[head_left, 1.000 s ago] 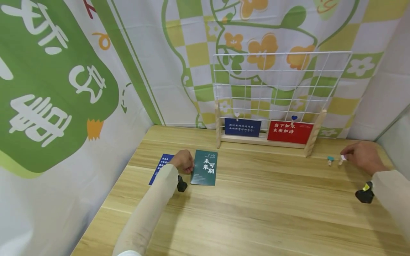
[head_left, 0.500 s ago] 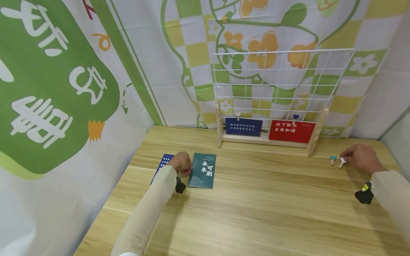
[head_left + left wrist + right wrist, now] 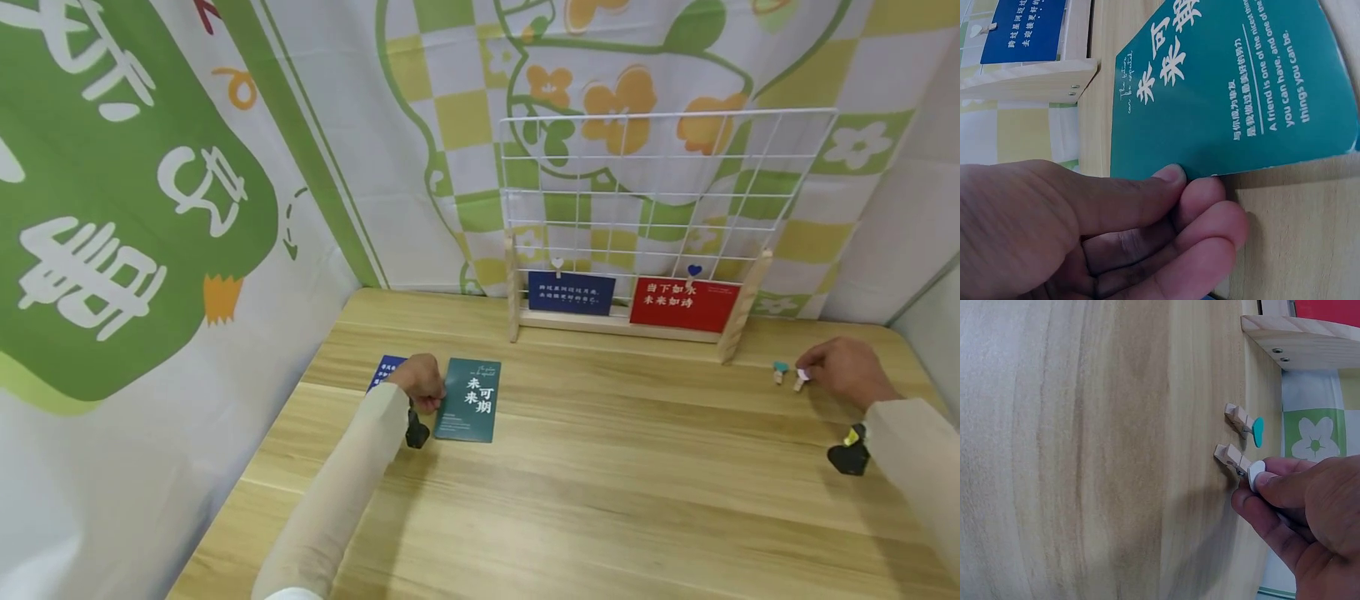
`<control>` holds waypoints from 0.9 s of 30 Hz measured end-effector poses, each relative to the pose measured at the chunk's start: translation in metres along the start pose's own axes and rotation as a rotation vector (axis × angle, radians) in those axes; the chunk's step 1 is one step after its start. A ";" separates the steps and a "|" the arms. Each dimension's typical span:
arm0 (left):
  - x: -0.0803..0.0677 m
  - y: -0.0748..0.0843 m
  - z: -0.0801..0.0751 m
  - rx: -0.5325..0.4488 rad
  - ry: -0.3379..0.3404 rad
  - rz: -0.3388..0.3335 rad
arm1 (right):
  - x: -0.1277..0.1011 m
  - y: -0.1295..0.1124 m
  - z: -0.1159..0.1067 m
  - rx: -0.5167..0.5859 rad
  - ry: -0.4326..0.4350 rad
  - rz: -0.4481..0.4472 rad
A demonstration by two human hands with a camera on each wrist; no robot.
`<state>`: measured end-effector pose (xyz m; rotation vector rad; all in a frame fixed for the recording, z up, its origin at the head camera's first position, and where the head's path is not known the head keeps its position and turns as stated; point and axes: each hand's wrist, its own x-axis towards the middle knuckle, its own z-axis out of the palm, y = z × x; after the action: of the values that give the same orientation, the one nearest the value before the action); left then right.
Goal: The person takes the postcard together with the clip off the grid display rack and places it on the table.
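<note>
Since a second ago we see little change: the teal card (image 3: 469,400) has slid slightly toward the left edge of the worktop (image 3: 600,483) under the left hand (image 3: 420,382), while the right hand (image 3: 843,371) has stayed by the clips near the right edge. In the left wrist view the left hand (image 3: 1085,231) pinches the card's near edge (image 3: 1235,94), thumb on top and curled fingers beneath, so we judge that edge is being raised off the wood to get a hold on a flat thing. The card lies toward the left side of the worktop, partly beside a blue card (image 3: 385,372) that the hand mostly hides. In the right wrist view the right hand (image 3: 1297,519) nips the white-headed clip (image 3: 1239,464) between thumb and fingertips at its head end, its wooden legs pointing away along the table; it appears to rest on the wood, though we cannot tell for certain. The teal-headed clip (image 3: 1244,423) lies just beside it, untouched. At the back edge stands a wire grid rack (image 3: 645,192) on a wooden base, with a dark blue card (image 3: 571,293) and a red card (image 3: 684,305) already clipped to its lowest wires, which suggests why clip and card are taken up together.
</note>
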<state>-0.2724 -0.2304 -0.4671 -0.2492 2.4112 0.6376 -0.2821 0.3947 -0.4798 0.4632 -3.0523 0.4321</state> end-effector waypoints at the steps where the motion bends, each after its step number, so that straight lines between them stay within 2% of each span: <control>1: -0.001 0.000 -0.001 -0.004 -0.006 -0.007 | -0.001 0.000 0.000 0.001 0.000 0.004; 8: -0.007 0.003 -0.007 0.011 -0.002 -0.061 | 0.000 0.000 0.004 0.001 0.023 0.004; 15: -0.010 0.002 -0.009 0.011 0.023 -0.062 | -0.001 -0.003 0.005 -0.009 0.025 0.014; 27: -0.006 -0.003 -0.012 0.094 0.029 -0.058 | -0.006 -0.006 0.010 0.003 0.070 0.029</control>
<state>-0.2731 -0.2386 -0.4557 -0.2899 2.4443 0.4967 -0.2746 0.3879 -0.4876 0.3949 -2.9947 0.4439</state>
